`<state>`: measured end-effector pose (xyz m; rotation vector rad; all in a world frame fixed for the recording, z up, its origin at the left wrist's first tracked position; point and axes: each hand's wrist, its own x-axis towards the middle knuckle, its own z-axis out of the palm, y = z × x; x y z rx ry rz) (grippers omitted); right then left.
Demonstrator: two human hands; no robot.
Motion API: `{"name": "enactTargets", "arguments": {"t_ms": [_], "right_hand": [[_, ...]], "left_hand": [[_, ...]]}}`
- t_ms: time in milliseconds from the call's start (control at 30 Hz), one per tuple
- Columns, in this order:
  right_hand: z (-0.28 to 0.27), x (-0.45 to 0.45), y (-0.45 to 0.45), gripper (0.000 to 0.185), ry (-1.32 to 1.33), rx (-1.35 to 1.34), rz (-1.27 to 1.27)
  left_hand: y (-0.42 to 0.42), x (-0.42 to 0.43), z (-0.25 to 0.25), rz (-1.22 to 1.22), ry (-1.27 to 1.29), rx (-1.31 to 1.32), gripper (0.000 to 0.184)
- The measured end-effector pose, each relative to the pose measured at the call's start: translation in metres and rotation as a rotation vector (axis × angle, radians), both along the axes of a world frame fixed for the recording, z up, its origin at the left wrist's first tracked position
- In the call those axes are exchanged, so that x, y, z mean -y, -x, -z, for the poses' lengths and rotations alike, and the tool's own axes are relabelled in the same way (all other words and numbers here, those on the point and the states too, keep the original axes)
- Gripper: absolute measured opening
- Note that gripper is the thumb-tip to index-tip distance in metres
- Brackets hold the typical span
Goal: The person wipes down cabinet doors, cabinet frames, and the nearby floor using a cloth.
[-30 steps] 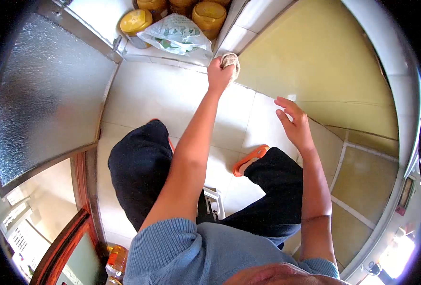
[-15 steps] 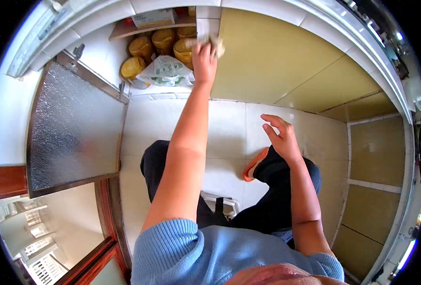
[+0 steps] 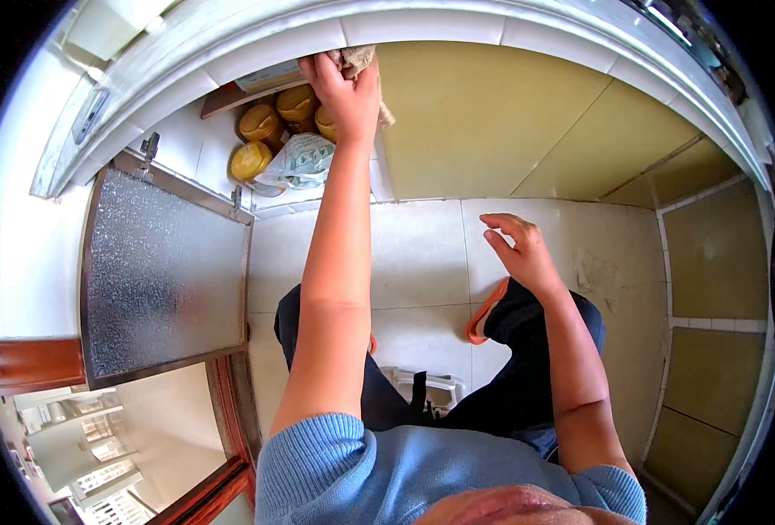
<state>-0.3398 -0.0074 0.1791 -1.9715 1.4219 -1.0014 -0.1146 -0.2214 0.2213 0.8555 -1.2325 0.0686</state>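
My left hand (image 3: 345, 98) is reaching up to the top of the cabinet opening, closed around a crumpled beige cloth (image 3: 356, 59). The cloth lies against the white tiled strip between the opening and the olive panel (image 3: 492, 114); part of it hangs beside my wrist. Behind that hand, inside the cabinet, stand several brown jars with yellow lids (image 3: 252, 161) and a white plastic bag (image 3: 304, 163) with green print. My right hand (image 3: 523, 252) hovers over my right knee, fingers loosely bent and apart from the thumb, with nothing in it.
A frosted glass door (image 3: 164, 271) stands swung out at the left. Above the jars, a box (image 3: 273, 77) rests on a shelf (image 3: 221, 102). The white tiled countertop edge (image 3: 422, 26) runs overhead. Under me is a white stool (image 3: 444, 389) on the tiled floor.
My left hand has moved up with the cloth, from beside the jars to the top of the cabinet opening. The view has shifted slightly. My right hand keeps its pose.
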Motion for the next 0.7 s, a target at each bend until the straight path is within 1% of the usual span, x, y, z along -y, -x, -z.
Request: {"name": "enactTargets", "arguments": {"t_ms": [33, 67, 133, 200, 267, 333, 367, 433, 467, 533, 567, 600, 633, 667, 700], "right_hand": [[-0.001, 0.000, 0.002, 0.021, 0.000, 0.003, 0.007], [-0.001, -0.001, 0.003, 0.021, -0.014, 0.002, 0.011], [-0.002, -0.001, 0.007, 0.021, -0.022, 0.003, 0.021], [-0.001, -0.002, 0.011, 0.021, -0.004, 0.030, 0.028], [-0.001, -0.001, 0.010, 0.021, -0.013, 0.037, 0.028], [-0.001, -0.002, 0.013, 0.021, -0.030, 0.032, 0.026], [0.000, -0.002, 0.013, 0.021, -0.056, 0.043, 0.046], [0.009, 0.002, 0.018, 0.022, -0.079, 0.063, 0.080], [0.021, 0.004, 0.021, 0.023, -0.056, 0.101, 0.083], [0.026, 0.005, 0.027, 0.024, -0.036, 0.143, 0.106], [0.023, 0.005, 0.028, 0.030, -0.166, 0.184, 0.134], [0.020, 0.003, 0.029, 0.035, -0.295, 0.225, 0.157], [0.017, 0.003, 0.029, 0.035, -0.295, 0.230, 0.173], [0.013, 0.000, 0.027, 0.041, -0.345, 0.391, 0.197], [0.010, -0.003, 0.026, 0.047, -0.393, 0.550, 0.216]], "left_hand": [[0.005, 0.008, -0.004, 0.038, 0.081, 0.000, 0.040], [0.007, 0.014, 0.013, -0.096, 0.004, 0.120, 0.044], [0.002, 0.011, 0.047, -0.055, -0.106, 0.164, 0.044], [0.006, -0.008, 0.078, 0.047, -0.299, 0.077, 0.042], [0.003, -0.019, 0.134, -0.030, -0.338, 0.181, 0.042], [-0.007, -0.029, 0.183, -0.023, -0.649, 0.283, 0.041], [-0.007, -0.036, 0.192, -0.016, -0.653, 0.287, 0.041], [-0.004, -0.046, 0.201, 0.147, -0.797, 0.170, 0.034], [0.003, -0.057, 0.187, 0.157, -0.801, 0.183, 0.034], [0.024, -0.078, 0.155, 0.655, -0.803, -0.570, 0.032], [0.031, -0.088, 0.139, 0.819, -0.774, -0.753, 0.035], [0.037, -0.096, 0.126, 0.927, -0.747, -0.791, 0.041], [0.043, -0.108, 0.103, 1.060, -0.774, -0.871, 0.043], [0.048, -0.120, 0.087, 1.190, -0.805, -0.954, 0.046], [0.050, -0.124, 0.084, 1.266, -0.855, -1.000, 0.049]]}}
